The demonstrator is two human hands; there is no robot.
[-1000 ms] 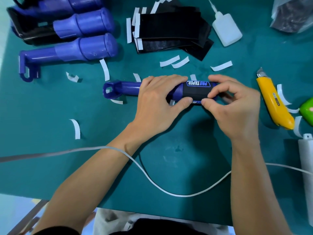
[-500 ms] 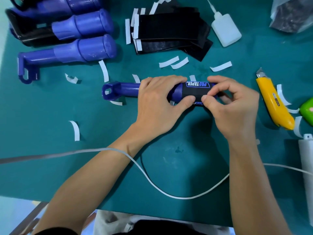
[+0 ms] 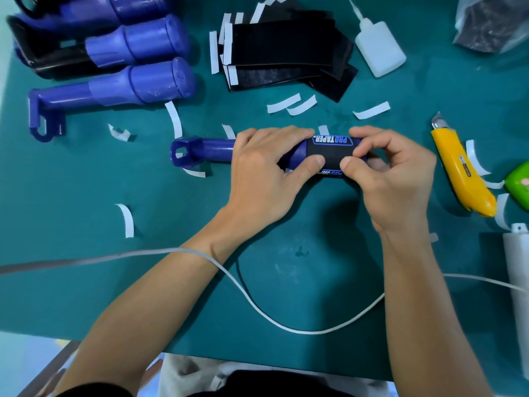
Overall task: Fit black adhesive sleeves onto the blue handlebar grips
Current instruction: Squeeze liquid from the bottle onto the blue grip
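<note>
I have the grip [image 3: 211, 149] lying crosswise on the counter [image 3: 86, 282], mid-scene, its bracket end pointing left. The black sleeve [image 3: 329, 153] is wrapped round its thick right part, one printed logo facing up and a second showing at the near edge.

My left hand [image 3: 263, 179] curls over the grip just left of the sleeve, with its thumb [image 3: 312, 163] pressed on the sleeve's near face. My right hand [image 3: 392, 179] grasps the sleeved end, its fingers bent over the top and its thumb [image 3: 350, 164] flat on the near side.

Over the last second little has moved. The grip has stayed in place, my right fingers have bunched tighter, and the two thumbs have drawn closer, now just beside each other. I read that as the wrap being closed and me pressing the overlap down. I cannot see the seam itself under the thumbs.

Far left, bare grips [image 3: 137, 87] wait their turn, and a pile of flat sleeves [image 3: 286, 44] lies far centre. Peeled white strips [image 3: 283, 103] litter the counter. A yellow knife [image 3: 461, 173] lies right, untouched.
</note>
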